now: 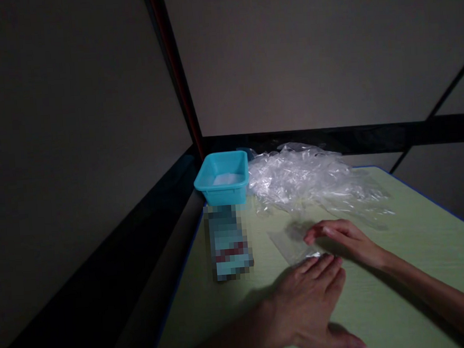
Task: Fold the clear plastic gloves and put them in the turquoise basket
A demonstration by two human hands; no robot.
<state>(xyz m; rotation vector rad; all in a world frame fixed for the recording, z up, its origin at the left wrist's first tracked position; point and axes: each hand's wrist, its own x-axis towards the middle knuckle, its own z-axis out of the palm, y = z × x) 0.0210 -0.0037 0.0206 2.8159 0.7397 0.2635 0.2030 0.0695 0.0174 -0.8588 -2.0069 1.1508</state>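
Observation:
A clear plastic bag (288,244) lies flat on the pale green table (413,267) in front of me. My left hand (312,303) is palm down at the bag's near edge, with its fingers stretched out and the thumb spread away. Over the right part of the bag is my right hand (345,237), side-on, its fingers loosely curved toward the left. Nothing shows between those fingers, though their undersides are partly hidden. Whether the right fingertips touch the film I cannot tell.
A big heap of clear plastic bags (295,175) covers the table's far side. Left of it stands a turquoise plastic basin (227,193) with something white inside. A blurred-out phone-like object (229,243) lies nearer. Walls (306,52) rise behind and to the left.

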